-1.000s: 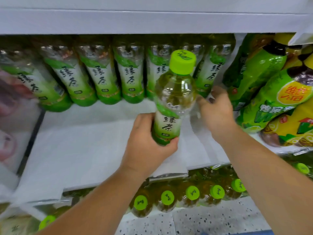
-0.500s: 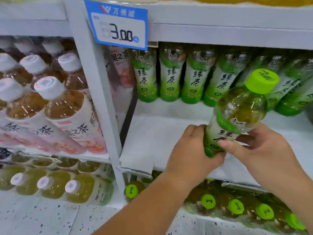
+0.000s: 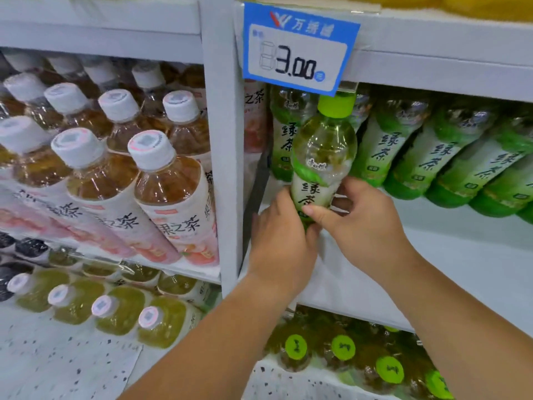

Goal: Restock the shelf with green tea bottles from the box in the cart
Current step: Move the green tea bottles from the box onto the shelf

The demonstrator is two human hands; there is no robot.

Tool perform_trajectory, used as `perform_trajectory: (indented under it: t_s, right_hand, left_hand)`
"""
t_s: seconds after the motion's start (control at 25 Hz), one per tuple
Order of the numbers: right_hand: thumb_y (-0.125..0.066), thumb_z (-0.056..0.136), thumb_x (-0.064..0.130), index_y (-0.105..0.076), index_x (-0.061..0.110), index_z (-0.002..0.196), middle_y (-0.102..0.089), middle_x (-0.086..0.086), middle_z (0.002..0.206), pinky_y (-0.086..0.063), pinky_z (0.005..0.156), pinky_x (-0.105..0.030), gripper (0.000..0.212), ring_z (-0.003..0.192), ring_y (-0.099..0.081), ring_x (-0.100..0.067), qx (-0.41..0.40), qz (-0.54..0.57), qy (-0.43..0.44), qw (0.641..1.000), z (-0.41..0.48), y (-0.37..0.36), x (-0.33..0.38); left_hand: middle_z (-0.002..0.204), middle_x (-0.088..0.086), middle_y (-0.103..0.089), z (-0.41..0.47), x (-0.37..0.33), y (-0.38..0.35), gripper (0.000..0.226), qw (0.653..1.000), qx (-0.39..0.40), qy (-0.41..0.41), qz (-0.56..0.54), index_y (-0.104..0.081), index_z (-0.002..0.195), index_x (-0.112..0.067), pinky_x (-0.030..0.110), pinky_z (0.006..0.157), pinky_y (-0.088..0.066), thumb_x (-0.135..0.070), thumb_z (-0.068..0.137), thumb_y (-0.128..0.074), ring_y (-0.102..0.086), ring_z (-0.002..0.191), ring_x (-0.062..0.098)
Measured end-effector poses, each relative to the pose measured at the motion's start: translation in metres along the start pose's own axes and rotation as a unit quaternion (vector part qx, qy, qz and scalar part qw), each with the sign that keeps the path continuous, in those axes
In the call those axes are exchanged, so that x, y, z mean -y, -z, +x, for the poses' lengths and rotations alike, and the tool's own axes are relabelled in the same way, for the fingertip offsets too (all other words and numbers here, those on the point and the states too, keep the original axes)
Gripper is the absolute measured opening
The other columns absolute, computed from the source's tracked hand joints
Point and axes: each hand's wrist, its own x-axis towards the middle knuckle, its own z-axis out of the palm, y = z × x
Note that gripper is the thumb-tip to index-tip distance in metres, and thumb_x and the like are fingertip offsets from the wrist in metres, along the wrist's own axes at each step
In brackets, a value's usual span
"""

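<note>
Clasping the green tea bottle (image 3: 322, 157) low, left hand (image 3: 278, 241) and right hand (image 3: 367, 226) fingers (image 3: 317, 212) curled.

We see a wide bare stretch of white shelf (image 3: 461, 255) open to the right of our hands, in front of a row of green tea bottles (image 3: 450, 157) lining the back. The green tea bottle (image 3: 323, 151) we hold fills the bay's left end, with our left hand (image 3: 279, 241) and right hand (image 3: 366, 226) gripping its lower half. Just left of it, the grey upright post (image 3: 225, 168) walls off the bay, with packed fruit tea bottles (image 3: 170, 192) beyond. Overhead, the upper shelf edge (image 3: 432, 70) and a hanging blue price tag (image 3: 300, 47) sit right at the bottle's cap, leaving little headroom.
</note>
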Motion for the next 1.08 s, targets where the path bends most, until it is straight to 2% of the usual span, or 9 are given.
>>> perform_trajectory:
  t_s: [0.08,0.24,0.36,0.44,0.64,0.76,0.84,0.92,1.08]
  right_hand:
    - [-0.086,0.077,0.021,-0.071,0.025,0.114,-0.074,0.018,0.103,-0.057,0.09,-0.024,0.04,0.095,-0.069,0.005,0.005,-0.007,0.02,1.0,0.012,-0.01,0.0]
    - [-0.085,0.077,0.025,-0.072,0.022,0.114,-0.075,0.009,0.107,-0.056,0.094,-0.033,0.039,0.102,-0.069,-0.005,-0.002,-0.019,0.043,0.999,0.026,-0.026,-0.001]
    - [-0.083,0.079,0.022,-0.072,0.018,0.112,-0.075,0.006,0.106,-0.057,0.094,-0.034,0.035,0.101,-0.07,-0.005,0.005,-0.02,0.043,0.999,0.033,-0.03,-0.002]
    - [-0.081,0.081,0.02,-0.072,0.015,0.113,-0.076,0.005,0.106,-0.056,0.094,-0.033,0.033,0.101,-0.069,-0.005,0.016,-0.018,0.043,0.999,0.037,-0.033,-0.003]
    - [-0.081,0.081,0.021,-0.073,0.011,0.114,-0.076,0.003,0.107,-0.057,0.094,-0.036,0.035,0.102,-0.07,-0.006,-0.004,-0.001,0.056,0.998,0.04,-0.041,-0.007]
    - [-0.08,0.077,0.027,-0.074,0.011,0.111,-0.077,0.002,0.105,-0.058,0.093,-0.041,0.038,0.1,-0.071,-0.009,-0.013,0.007,0.053,0.999,0.04,-0.043,-0.013]
    - [-0.081,0.079,0.022,-0.073,0.011,0.115,-0.076,0.002,0.108,-0.056,0.096,-0.04,0.038,0.104,-0.07,-0.008,-0.006,0.019,0.043,0.999,0.037,-0.042,-0.012]
    - [-0.081,0.08,0.022,-0.071,0.009,0.119,-0.075,0.0,0.112,-0.055,0.099,-0.039,0.042,0.108,-0.069,-0.008,0.007,0.029,0.035,0.999,0.035,-0.043,-0.008]
    - [-0.076,0.072,0.044,-0.07,0.015,0.121,-0.075,0.0,0.113,-0.057,0.095,-0.04,0.058,0.104,-0.071,-0.014,0.01,0.024,-0.014,1.0,0.033,-0.044,-0.004]
  left_hand:
    - [0.132,0.006,-0.056,0.008,0.004,0.0,0.056,1.0,-0.014,0.019,0.007,-0.035,0.143,-0.017,0.054,0.104,-0.041,-0.025,0.094,-0.06,-0.053,0.123,0.031]
    - [0.143,0.009,-0.047,0.015,0.012,0.0,0.068,0.998,-0.032,0.053,-0.012,-0.021,0.155,-0.02,0.047,0.108,-0.04,-0.024,0.096,-0.056,-0.045,0.133,0.03]
    - [0.144,0.006,-0.047,0.017,0.016,0.001,0.065,0.994,-0.056,0.077,-0.048,-0.03,0.152,-0.022,0.037,0.112,-0.033,-0.026,0.096,-0.061,-0.041,0.136,0.024]
    - [0.146,0.005,-0.045,0.018,0.017,-0.001,0.062,0.991,-0.065,0.106,-0.049,-0.034,0.149,-0.02,0.035,0.114,-0.029,-0.032,0.096,-0.061,-0.038,0.139,0.023]
    - [0.153,0.008,-0.041,0.022,0.022,-0.008,0.06,0.988,-0.089,0.121,-0.036,-0.035,0.148,-0.022,0.049,0.121,-0.025,-0.043,0.096,-0.054,-0.032,0.146,0.027]
    - [0.154,0.006,-0.041,0.023,0.024,-0.01,0.068,0.988,-0.089,0.123,-0.036,-0.033,0.148,-0.024,0.051,0.12,-0.028,-0.052,0.088,-0.045,-0.033,0.146,0.027]
    - [0.154,0.006,-0.04,0.022,0.021,-0.008,0.071,0.988,-0.083,0.124,-0.046,-0.033,0.149,-0.025,0.051,0.12,-0.028,-0.055,0.085,-0.042,-0.032,0.147,0.026]
    - [0.154,0.008,-0.04,0.022,0.02,-0.005,0.071,0.988,-0.074,0.126,-0.048,-0.034,0.147,-0.021,0.051,0.119,-0.028,-0.052,0.085,-0.046,-0.032,0.146,0.028]
    - [0.153,0.018,-0.038,0.023,0.022,-0.001,0.067,0.99,-0.028,0.131,-0.048,-0.035,0.147,-0.01,0.051,0.118,-0.029,-0.033,0.089,-0.06,-0.033,0.144,0.035]
